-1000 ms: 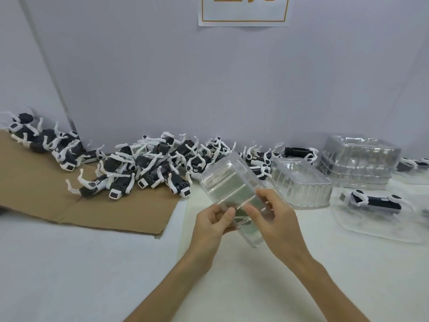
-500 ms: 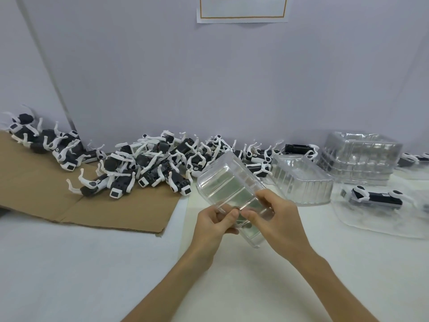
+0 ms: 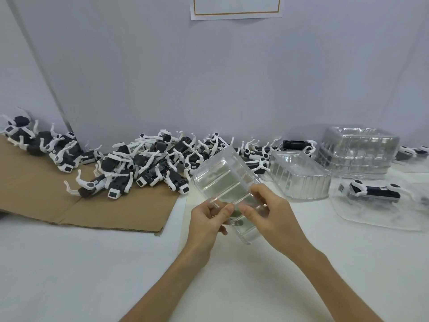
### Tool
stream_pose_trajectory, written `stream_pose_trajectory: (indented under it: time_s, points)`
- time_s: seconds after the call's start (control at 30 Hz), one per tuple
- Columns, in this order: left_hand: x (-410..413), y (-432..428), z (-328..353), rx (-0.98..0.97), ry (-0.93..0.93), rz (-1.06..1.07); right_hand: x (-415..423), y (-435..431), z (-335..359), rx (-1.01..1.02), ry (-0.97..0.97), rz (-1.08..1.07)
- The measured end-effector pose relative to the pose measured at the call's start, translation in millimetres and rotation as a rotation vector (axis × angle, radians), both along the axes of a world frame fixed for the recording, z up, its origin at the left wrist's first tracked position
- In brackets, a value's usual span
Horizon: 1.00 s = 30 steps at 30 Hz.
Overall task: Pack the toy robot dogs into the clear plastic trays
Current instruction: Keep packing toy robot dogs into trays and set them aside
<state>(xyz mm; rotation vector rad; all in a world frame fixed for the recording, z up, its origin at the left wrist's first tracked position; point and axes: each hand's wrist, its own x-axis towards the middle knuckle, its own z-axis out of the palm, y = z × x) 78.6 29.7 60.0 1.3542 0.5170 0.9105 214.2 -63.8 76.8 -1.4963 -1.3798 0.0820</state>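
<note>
White table point(image 3: 92, 263) against a pale wall, from the head camera: heaped along the back, partly on a cardboard sheet point(image 3: 34, 194), toy robot dogs point(image 3: 148, 166), black with white legs. Off to the right, an upturned tray point(image 3: 299, 177), a stack of trays point(image 3: 357, 152) and one packed dog point(image 3: 371, 194) already in its shell. Lifted off the table in the middle and tilted, a clear tray point(image 3: 222, 182), pinched at its near end between thumbs and fingers of left hand point(image 3: 206, 221) and right hand point(image 3: 271, 214). Looks like separating nested shells or readying one for loading. Peel from one corner rather than pulling flat; grip lightly to avoid buckling thin plastic. Set down open side up, close beside the heap, before reaching for a dog.
</note>
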Motion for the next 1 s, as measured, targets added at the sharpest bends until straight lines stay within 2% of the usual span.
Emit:
stream_pose_trajectory:
  time_s: [0.13, 0.3, 0.4, 0.5, 0.73, 0.9, 1.0]
  points:
    - [-1, 1, 0, 0.014, -0.022, -0.047, -4, -1, 1, 0.033, -0.010, -0.057]
    - [-3, 5, -2, -0.185, -0.103, -0.270, -7, -2, 3, 0.073, 0.099, -0.043]
    - [-2, 6, -4, -0.215, -0.131, -0.355, -4, -3, 5, 0.084, 0.148, -0.075]
    - [1, 6, -4, -0.158, -0.123, -0.303, -3, -4, 5, 0.097, 0.174, -0.078]
    - [4, 4, -6, 0.055, -0.049, -0.092, -2, -1, 1, 0.073, 0.097, -0.047]
    - [1, 7, -8, 0.007, -0.072, -0.031, 3, -1, 0, -0.008, 0.106, -0.098]
    - [1, 11, -12, -0.089, -0.114, -0.016, 8, -1, 0, -0.092, 0.022, -0.088]
